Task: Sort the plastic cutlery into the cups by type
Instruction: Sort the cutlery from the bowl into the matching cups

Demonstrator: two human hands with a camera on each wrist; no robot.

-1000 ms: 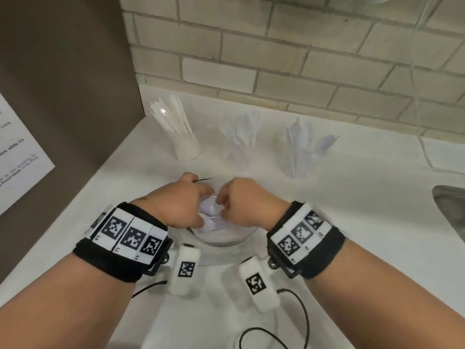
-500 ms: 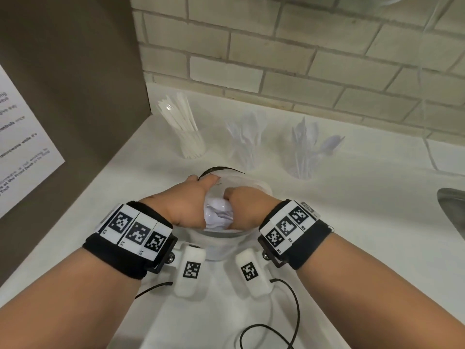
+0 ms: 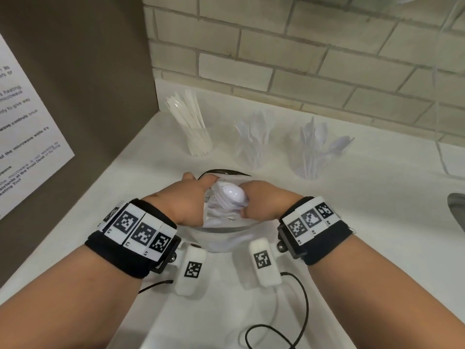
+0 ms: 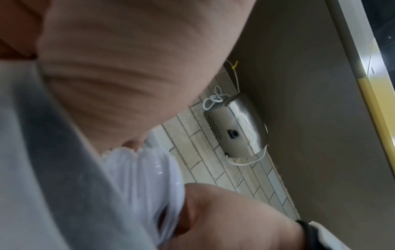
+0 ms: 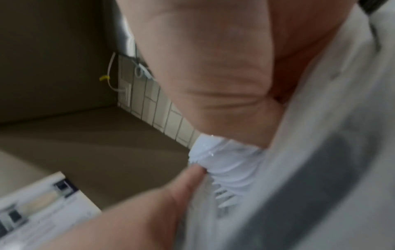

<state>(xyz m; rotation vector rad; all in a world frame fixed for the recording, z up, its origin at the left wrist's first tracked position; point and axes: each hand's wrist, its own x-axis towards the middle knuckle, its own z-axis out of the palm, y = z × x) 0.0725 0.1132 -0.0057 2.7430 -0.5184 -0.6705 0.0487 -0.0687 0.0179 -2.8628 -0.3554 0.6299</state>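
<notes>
A clear bowl (image 3: 227, 229) sits on the white counter just in front of me. Both hands reach into it and grip one bundle of white plastic cutlery (image 3: 232, 195) between them, a spoon back uppermost. My left hand (image 3: 201, 195) curls round it from the left, my right hand (image 3: 249, 199) from the right. The wrist views show the bundle (image 4: 145, 177) (image 5: 226, 162) pressed between the palms, with fork tines (image 5: 222, 196) below. Three clear cups stand behind the bowl: knives (image 3: 195, 132), a middle cup (image 3: 254, 142) of forks, and a right cup (image 3: 314, 152) with spoons.
A brown side panel with a printed notice (image 3: 22, 142) rises at the left. The brick wall (image 3: 302, 59) closes the back. A metal sink edge (image 3: 456, 210) shows at the far right. Black cables (image 3: 297, 313) trail on the counter near me.
Both hands have drawn the cutlery together in the bowl and a rounded spoon back now shows on top between them. My view has shifted a little closer.
</notes>
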